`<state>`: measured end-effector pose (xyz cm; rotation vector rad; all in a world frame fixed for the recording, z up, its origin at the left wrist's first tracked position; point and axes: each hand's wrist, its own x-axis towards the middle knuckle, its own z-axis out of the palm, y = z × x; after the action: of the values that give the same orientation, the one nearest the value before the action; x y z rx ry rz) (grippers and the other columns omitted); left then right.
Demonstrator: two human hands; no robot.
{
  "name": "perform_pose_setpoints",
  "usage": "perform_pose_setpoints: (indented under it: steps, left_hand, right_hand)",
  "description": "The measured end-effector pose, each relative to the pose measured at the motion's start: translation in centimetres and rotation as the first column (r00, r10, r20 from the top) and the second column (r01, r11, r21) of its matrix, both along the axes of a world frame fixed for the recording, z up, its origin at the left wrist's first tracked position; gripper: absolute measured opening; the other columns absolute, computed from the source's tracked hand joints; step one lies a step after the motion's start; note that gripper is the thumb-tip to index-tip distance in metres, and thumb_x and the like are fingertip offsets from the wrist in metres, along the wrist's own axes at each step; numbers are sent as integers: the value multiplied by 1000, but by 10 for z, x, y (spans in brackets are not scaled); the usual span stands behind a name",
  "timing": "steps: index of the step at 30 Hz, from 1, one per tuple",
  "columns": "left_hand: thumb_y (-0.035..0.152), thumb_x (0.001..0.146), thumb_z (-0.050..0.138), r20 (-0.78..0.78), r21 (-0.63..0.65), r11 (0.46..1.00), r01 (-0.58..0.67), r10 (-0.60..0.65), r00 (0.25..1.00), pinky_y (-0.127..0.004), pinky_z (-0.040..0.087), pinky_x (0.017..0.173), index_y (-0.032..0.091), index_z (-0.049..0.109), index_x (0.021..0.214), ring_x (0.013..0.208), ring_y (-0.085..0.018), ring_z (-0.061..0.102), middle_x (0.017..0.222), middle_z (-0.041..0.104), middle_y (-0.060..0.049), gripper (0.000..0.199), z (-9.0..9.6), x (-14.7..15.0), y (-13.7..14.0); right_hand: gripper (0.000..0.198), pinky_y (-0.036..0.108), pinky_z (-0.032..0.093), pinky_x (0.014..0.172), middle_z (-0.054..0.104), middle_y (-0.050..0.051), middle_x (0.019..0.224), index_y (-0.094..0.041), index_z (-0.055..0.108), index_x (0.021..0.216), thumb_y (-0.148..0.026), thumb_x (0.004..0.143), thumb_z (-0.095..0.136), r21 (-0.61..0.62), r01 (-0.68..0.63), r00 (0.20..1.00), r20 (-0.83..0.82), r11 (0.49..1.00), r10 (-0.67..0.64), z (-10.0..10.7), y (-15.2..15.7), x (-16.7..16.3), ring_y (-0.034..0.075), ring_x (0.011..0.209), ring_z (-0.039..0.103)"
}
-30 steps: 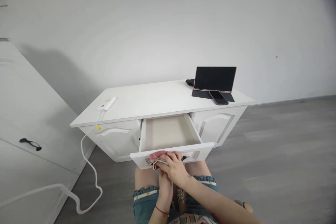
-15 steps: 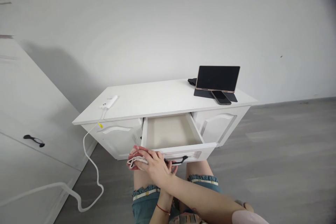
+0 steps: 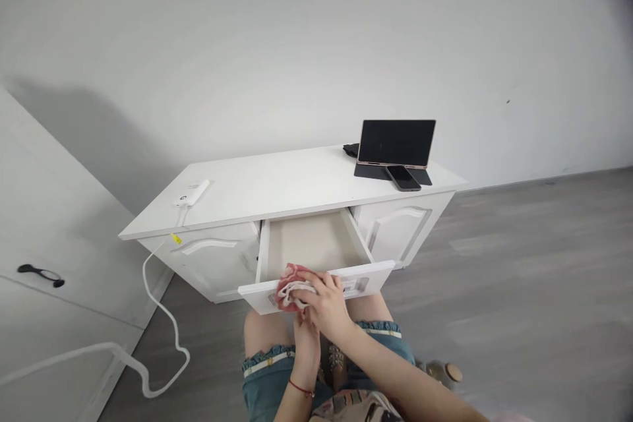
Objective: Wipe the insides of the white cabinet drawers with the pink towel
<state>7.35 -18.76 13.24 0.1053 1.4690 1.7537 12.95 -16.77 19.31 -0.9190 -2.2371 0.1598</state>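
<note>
My right hand [image 3: 326, 300] is closed on a folded red-and-white cloth [image 3: 293, 287], pressing it against the front panel of a pulled-out white drawer [image 3: 378, 270]. Part of the cloth reaches above the panel's top edge. Below it, close to the panel, is my left hand [image 3: 307, 337], with a red cord on the wrist. Its fingers are mostly hidden behind my right hand and the panel, so I cannot tell what they hold. The drawer's handle is covered by the hands. Inside, the pale drawer bottom [image 3: 311, 241] shows no objects.
The drawer belongs to a white cabinet [image 3: 257, 184]. On its top stand a tablet [image 3: 395, 143], a phone [image 3: 403, 178], a black item [image 3: 351, 150] and a white device [image 3: 192, 193]. A white cable [image 3: 171, 316] hangs at left, near a white wardrobe [image 3: 59, 211]. A corked jar [image 3: 445, 372] is at lower right.
My right hand has carried the cloth rightward along the drawer front, from its left top corner to nearer the middle. The black handle, visible before, is now covered. The view has shifted slightly.
</note>
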Motion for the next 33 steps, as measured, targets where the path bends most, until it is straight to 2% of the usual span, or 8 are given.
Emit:
perform_pose_setpoints:
  steps: [3, 6, 12, 18, 22, 24, 28, 33]
  left_hand:
    - [17, 70, 69, 159, 159, 982, 97, -123, 980, -37, 52, 80, 21, 67, 91, 93, -23, 66, 97, 69, -8, 22, -12, -9, -11]
    - [21, 65, 77, 229, 304, 944, 130, -204, 952, -36, 51, 84, 19, 68, 81, 88, -19, 65, 95, 69, -6, 19, -18, -13, -17]
    - [29, 59, 83, 235, 287, 950, 122, -193, 953, -36, 52, 85, 18, 63, 67, 80, -15, 65, 75, 65, 0, 24, -22, -13, -14]
    - [28, 56, 84, 236, 275, 955, 115, -183, 954, -33, 53, 82, 17, 62, 68, 78, -14, 65, 74, 65, 0, 27, -23, -13, -14]
    - [28, 56, 84, 234, 266, 958, 109, -174, 956, -33, 54, 81, 18, 62, 69, 80, -15, 66, 76, 66, 0, 28, -22, -11, -14]
    - [28, 56, 84, 228, 266, 958, 107, -171, 959, -33, 54, 82, 18, 63, 71, 81, -16, 66, 77, 66, 0, 28, -21, -10, -13]
    - [28, 58, 83, 235, 267, 957, 117, -182, 955, -34, 53, 83, 18, 62, 71, 82, -16, 65, 77, 64, 0, 26, -23, -11, -13]
    - [30, 59, 82, 207, 247, 962, 115, -168, 964, -29, 51, 82, 18, 61, 69, 83, -15, 65, 81, 65, -1, 26, -29, -12, -12]
  right_hand:
    - [24, 38, 29, 80, 63, -6, 125, -35, 70, 93, -16, 84, 59, 17, 66, 994, -89, 998, -64, 0, 6, 28, 21, 101, 47]
    - [29, 38, 29, 83, 65, -5, 122, -31, 71, 87, -7, 82, 55, 13, 132, 985, -114, 991, -129, -1, 11, 58, 22, 102, 47]
    - [37, 37, 29, 81, 70, -7, 112, -29, 69, 75, 1, 75, 49, 50, 327, 933, -179, 944, -313, -7, 24, 115, 21, 99, 48]
    - [32, 38, 32, 80, 70, -2, 109, -25, 65, 70, -1, 75, 44, 99, 459, 881, -183, 883, -437, -22, 35, 150, 24, 99, 45]
    - [28, 40, 39, 82, 62, 5, 109, -21, 61, 70, -3, 75, 40, 71, 539, 805, -334, 839, -490, -50, 37, 147, 23, 98, 46]
    - [23, 40, 43, 82, 53, 9, 110, -20, 59, 78, -6, 76, 41, 40, 576, 745, -437, 816, -504, -68, 37, 136, 22, 98, 47]
    - [29, 43, 45, 87, 38, 14, 117, -17, 50, 107, -14, 78, 44, -146, 616, 631, -496, 774, -596, -95, 31, 109, 25, 106, 46]
    - [38, 52, 37, 98, 32, 18, 121, -14, 38, 116, -22, 80, 45, -347, 589, 545, -496, 730, -676, -111, 23, 90, 31, 116, 41]
